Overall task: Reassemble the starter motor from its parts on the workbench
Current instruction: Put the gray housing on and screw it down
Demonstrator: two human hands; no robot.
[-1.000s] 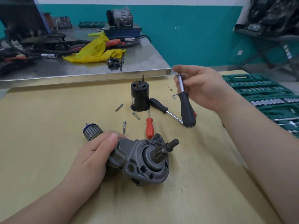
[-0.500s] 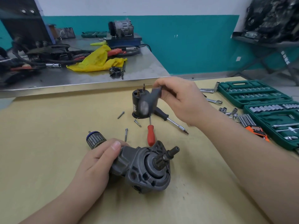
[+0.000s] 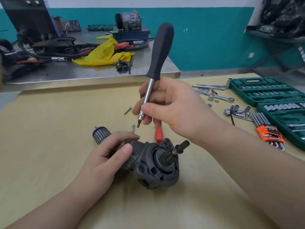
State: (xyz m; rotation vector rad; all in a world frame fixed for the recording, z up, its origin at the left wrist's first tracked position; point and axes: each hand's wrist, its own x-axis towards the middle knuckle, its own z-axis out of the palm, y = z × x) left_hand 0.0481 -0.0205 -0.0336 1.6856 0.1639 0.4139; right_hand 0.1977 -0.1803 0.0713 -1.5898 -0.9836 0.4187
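Single head-worn view — looks forward and down, close over the workbench (image 3: pixel 49 162).

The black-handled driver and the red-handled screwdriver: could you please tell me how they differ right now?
The black-handled driver is pinched by its metal shaft in the right hand, held off the bench, handle up and bit pointing down. The red-handled screwdriver lies untouched on the workbench, mostly hidden behind that hand and the starter housing, with only its handle showing. The black handle looks longer. Both are hand drivers close to the housing.
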